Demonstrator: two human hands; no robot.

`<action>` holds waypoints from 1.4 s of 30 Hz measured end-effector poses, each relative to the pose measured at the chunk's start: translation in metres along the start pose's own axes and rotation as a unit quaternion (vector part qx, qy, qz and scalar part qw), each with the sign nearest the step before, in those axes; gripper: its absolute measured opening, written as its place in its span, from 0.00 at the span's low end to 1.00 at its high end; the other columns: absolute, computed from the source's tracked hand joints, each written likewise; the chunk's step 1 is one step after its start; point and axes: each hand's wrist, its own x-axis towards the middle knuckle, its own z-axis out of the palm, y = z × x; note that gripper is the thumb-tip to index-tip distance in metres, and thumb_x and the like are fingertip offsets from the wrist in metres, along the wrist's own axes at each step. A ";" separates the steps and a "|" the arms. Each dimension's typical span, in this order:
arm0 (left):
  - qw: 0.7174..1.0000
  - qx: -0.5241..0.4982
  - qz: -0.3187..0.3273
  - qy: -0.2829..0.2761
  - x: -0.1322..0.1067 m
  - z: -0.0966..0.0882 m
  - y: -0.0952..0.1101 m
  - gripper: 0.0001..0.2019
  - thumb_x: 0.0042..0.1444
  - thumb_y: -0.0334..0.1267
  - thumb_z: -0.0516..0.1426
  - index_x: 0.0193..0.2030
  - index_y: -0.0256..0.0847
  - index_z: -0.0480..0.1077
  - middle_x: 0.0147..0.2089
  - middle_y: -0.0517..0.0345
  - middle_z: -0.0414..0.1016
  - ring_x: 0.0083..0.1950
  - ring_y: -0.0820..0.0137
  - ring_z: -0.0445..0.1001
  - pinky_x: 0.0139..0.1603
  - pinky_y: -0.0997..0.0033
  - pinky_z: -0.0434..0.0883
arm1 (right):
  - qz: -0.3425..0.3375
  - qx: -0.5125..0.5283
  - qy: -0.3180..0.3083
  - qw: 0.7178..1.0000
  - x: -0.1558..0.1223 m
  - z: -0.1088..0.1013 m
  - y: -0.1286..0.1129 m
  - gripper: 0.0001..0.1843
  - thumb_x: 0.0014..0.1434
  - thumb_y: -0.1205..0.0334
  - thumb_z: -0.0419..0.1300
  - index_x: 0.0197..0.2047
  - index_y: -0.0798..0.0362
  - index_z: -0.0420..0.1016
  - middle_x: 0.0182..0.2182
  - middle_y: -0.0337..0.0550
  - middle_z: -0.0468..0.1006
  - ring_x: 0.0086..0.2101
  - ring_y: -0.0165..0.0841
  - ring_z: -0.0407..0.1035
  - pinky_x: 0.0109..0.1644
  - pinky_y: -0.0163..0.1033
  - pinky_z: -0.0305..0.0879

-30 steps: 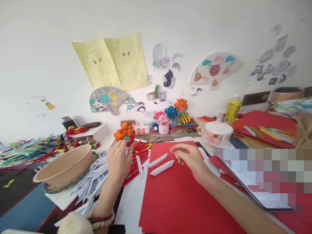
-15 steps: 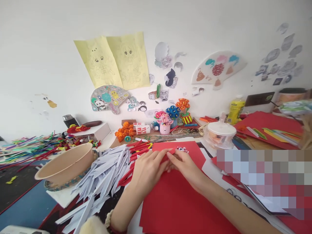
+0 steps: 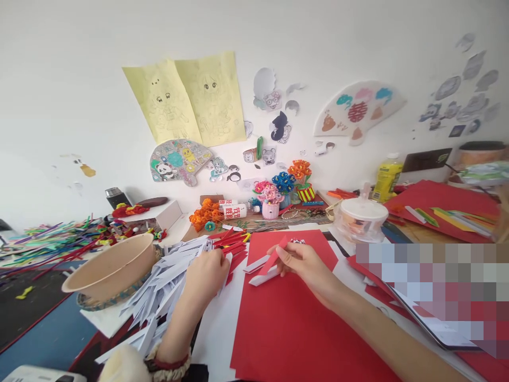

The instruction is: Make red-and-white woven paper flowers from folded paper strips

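My right hand (image 3: 304, 261) is closed in a pinch on a folded red paper strip (image 3: 273, 257), over the sheets of red paper (image 3: 302, 323). Two folded white paper strips (image 3: 262, 275) stick out to the left from the red one, joined to it or tucked against it. To the left, my left hand (image 3: 207, 269) is curled at the right edge of a pile of folded white paper strips (image 3: 163, 281). A single white strip (image 3: 226, 273) shows along its fingers, which seem closed on it; the fingertips are hidden. Red folded strips (image 3: 236, 254) lie just beyond this hand.
A beige bowl (image 3: 109, 262) stands left of the white pile. Pipe-cleaner flowers (image 3: 270, 199) line the back by the wall. A lidded tub (image 3: 361, 217), a yellow bottle (image 3: 386, 178) and a tablet (image 3: 441, 334) are on the right.
My hands were together on the red strip. My left hand has moved left to the white pile, where a white strip now shows beside it. The right hand stays with the folded strips.
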 end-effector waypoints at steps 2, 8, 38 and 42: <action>1.000 0.002 -0.005 0.026 -0.002 -0.003 0.007 0.12 0.60 0.36 0.47 0.29 0.40 0.68 0.31 0.51 0.77 0.32 0.60 0.76 0.23 0.71 0.52 | 0.005 0.003 -0.019 1.000 -0.001 0.001 0.000 0.25 0.52 0.40 0.62 0.33 0.57 0.76 0.24 0.40 0.75 0.27 0.30 0.69 0.33 0.37 0.66; 0.961 0.009 0.154 0.228 -0.013 0.005 0.037 0.10 0.62 0.32 0.47 0.30 0.40 0.64 0.23 0.58 0.72 0.25 0.69 0.72 0.22 0.72 0.49 | 0.013 0.031 -0.078 0.996 -0.004 0.007 0.001 0.25 0.53 0.41 0.63 0.31 0.59 0.75 0.25 0.45 0.78 0.27 0.32 0.73 0.34 0.38 0.69; 0.845 -0.402 0.256 0.242 -0.023 0.020 0.053 0.10 0.58 0.30 0.56 0.43 0.43 0.76 0.39 0.55 0.80 0.35 0.69 0.75 0.37 0.69 0.73 | -0.011 0.055 -0.106 0.993 -0.007 0.007 -0.012 0.23 0.53 0.45 0.65 0.40 0.57 0.81 0.37 0.49 0.81 0.40 0.40 0.76 0.54 0.48 0.67; 0.823 -0.458 0.254 0.219 -0.027 0.018 0.060 0.09 0.58 0.30 0.55 0.40 0.42 0.77 0.39 0.54 0.79 0.39 0.69 0.76 0.36 0.72 0.73 | -0.009 0.034 -0.084 0.996 -0.007 0.008 -0.010 0.25 0.51 0.41 0.65 0.36 0.58 0.80 0.31 0.48 0.81 0.34 0.40 0.77 0.46 0.47 0.72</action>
